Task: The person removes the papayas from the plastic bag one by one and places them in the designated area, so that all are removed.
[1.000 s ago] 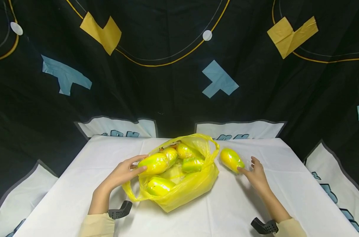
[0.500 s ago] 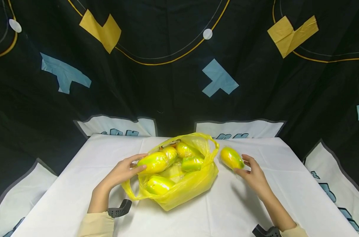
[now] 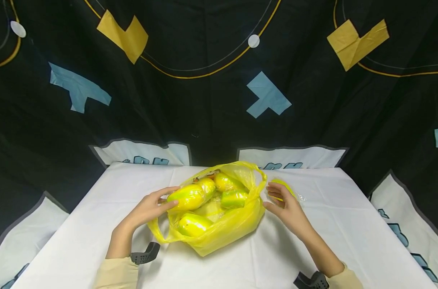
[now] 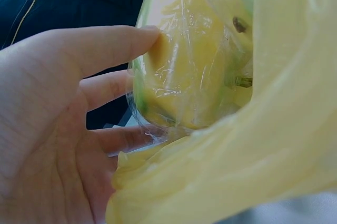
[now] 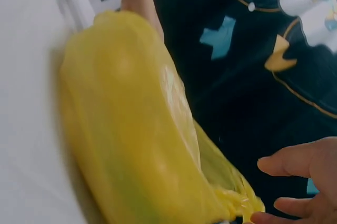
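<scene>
A yellow plastic bag (image 3: pixel 237 230) lies on the white table with its mouth wide, holding several yellow-green fruits in clear film. My left hand (image 3: pixel 152 206) holds the end of one wrapped fruit (image 3: pixel 187 197) at the bag's left rim. In the left wrist view, the thumb lies on this fruit (image 4: pixel 179 60) and the fingers reach behind it. My right hand (image 3: pixel 285 208), fingers spread and slightly bent, is beside the bag's right handle; whether it touches the bag is unclear. Behind it, partly hidden, lies a loose wrapped fruit (image 3: pixel 282 184).
Inside the bag, another wrapped fruit (image 3: pixel 194 224) sits near the front rim, and a green-ended one (image 3: pixel 234 199) lies at the right. The white tablecloth (image 3: pixel 334 224) stretches to a black patterned curtain (image 3: pixel 204 116) behind the table.
My right hand has moved left from the far end of the loose fruit to the bag's right side, now covering part of that fruit. The left hand stays in place.
</scene>
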A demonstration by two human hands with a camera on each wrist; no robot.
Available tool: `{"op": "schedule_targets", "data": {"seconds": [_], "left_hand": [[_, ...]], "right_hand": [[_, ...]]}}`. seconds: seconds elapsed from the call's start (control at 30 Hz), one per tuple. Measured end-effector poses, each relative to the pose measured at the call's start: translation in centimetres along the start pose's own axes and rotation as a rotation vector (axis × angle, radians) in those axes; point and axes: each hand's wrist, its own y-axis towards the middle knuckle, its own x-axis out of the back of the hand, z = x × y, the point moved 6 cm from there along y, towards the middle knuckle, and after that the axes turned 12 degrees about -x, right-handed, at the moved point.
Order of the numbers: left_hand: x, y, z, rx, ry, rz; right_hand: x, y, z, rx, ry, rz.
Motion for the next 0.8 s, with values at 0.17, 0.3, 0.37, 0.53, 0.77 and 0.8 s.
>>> {"op": "schedule_targets", "data": {"seconds": [0.17,0.3,0.37,0.53,0.77,0.8], "left_hand": [[-0.1,0.0,0.1,-0.007,0.006,-0.005],[0.0,0.0,-0.1,-0.015,0.01,-0.009],[0.0,-0.1,-0.1,-0.014,0.011,-0.01],[0.0,-0.1,-0.2,-0.016,0.007,-0.012],[0.0,-0.1,0.0,-0.009,0.012,-0.007],[0.0,0.0,0.0,-0.007,0.014,-0.005]], "right_hand": [[-2.5,0.4,1.4,0.085,0.03,0.093],[-4.1,0.7,2.6,0.122,0.053,0.134],[-4.8,0.8,3.0,0.128,0.06,0.155],[-6.5,1.2,3.7,0.147,0.034,0.216],[-9.0,2.0,3.8,0.114,0.051,0.332],[-9.3,2.1,3.7,0.109,0.052,0.349]]}}
